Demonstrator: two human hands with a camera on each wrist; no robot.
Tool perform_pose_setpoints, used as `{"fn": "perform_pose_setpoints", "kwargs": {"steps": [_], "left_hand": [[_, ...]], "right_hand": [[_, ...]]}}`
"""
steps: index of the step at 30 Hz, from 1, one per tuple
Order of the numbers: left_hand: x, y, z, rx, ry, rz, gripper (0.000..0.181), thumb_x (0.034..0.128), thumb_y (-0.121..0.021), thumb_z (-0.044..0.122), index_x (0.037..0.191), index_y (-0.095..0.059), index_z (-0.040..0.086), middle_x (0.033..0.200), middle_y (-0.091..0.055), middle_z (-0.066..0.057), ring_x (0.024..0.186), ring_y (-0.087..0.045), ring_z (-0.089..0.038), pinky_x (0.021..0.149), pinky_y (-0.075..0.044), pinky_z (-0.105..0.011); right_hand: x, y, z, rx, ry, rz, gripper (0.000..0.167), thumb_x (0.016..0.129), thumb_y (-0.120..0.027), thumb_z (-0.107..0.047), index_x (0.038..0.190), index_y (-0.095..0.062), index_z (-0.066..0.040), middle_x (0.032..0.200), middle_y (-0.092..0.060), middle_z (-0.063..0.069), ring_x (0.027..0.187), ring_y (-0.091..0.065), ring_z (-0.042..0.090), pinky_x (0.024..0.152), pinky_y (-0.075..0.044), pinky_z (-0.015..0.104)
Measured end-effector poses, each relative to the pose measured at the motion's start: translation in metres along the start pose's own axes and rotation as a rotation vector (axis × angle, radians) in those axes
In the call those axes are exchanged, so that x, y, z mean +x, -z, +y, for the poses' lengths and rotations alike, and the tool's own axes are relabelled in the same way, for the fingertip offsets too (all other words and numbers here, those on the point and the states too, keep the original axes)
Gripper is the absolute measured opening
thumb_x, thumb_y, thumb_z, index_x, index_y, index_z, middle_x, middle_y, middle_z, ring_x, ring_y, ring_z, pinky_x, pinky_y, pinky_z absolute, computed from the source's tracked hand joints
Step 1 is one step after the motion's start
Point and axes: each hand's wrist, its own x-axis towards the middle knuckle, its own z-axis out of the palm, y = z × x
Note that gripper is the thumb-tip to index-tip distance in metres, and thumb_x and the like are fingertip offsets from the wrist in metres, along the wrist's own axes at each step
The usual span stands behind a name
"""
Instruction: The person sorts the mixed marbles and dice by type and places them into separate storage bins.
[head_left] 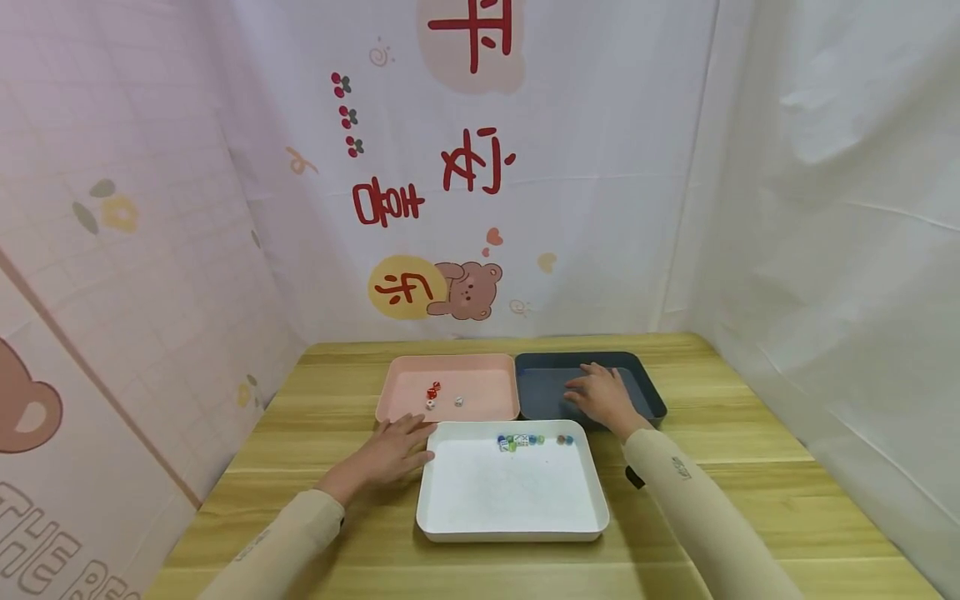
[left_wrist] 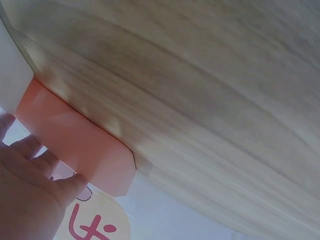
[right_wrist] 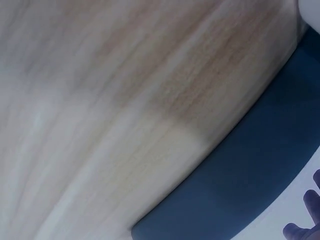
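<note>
My left hand (head_left: pixel 390 454) lies with its fingers spread at the upper left corner of the white tray (head_left: pixel 510 496), beside the front rim of the pink tray (head_left: pixel 480 375). Over the dark blue tray (head_left: pixel 542 392) my right hand (head_left: pixel 602 398) reaches with fingers loosely extended; nothing shows in its grasp. Along the far side of the white tray sit white dice (head_left: pixel 521 440) and several small blue, green and brown marbles (head_left: pixel 568 440). The pink tray holds a few red dice (head_left: pixel 432 393) and two white dice (head_left: pixel 459 402). In the right wrist view, only fingertips (right_wrist: pixel 311 205) appear.
All three trays stand on a wood-grain table (head_left: pixel 322 417), the pink and dark blue ones side by side behind the white one. Printed white cloth (head_left: pixel 600 167) hangs at the back and on both sides.
</note>
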Motion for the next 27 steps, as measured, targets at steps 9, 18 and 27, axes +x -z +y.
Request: {"fn": "perform_pose_setpoints", "kwargs": {"steps": [9, 18, 27], "left_hand": [[0.000, 0.000, 0.000, -0.004, 0.003, -0.003, 0.060, 0.1043, -0.044, 0.047, 0.152, -0.042, 0.010, 0.156, -0.033, -0.023, 0.145, -0.023, -0.044, 0.111, -0.014, -0.069], [0.000, 0.001, 0.002, -0.008, 0.010, -0.004, 0.060, 0.1043, -0.045, 0.046, 0.152, -0.042, 0.009, 0.156, -0.033, -0.022, 0.145, -0.023, -0.044, 0.111, -0.013, -0.069], [-0.001, 0.003, 0.004, -0.018, 0.025, -0.017, 0.059, 0.1041, -0.046, 0.045, 0.151, -0.042, 0.010, 0.156, -0.033, -0.022, 0.145, -0.022, -0.044, 0.112, -0.012, -0.069]], "right_hand": [[-0.003, 0.003, -0.011, 0.045, 0.047, 0.001, 0.028, 0.094, -0.070, -0.031, 0.116, -0.076, -0.015, 0.147, -0.046, 0.023, 0.140, -0.034, 0.044, 0.109, -0.020, 0.069], [-0.013, 0.005, -0.018, 0.086, 0.125, 0.016, 0.026, 0.092, -0.072, -0.031, 0.111, -0.077, -0.015, 0.146, -0.047, 0.023, 0.140, -0.034, 0.044, 0.109, -0.019, 0.070], [-0.021, 0.007, -0.028, 0.091, 0.201, 0.006, 0.022, 0.090, -0.074, -0.033, 0.105, -0.080, -0.018, 0.145, -0.049, 0.022, 0.139, -0.035, 0.045, 0.108, -0.019, 0.071]]}}
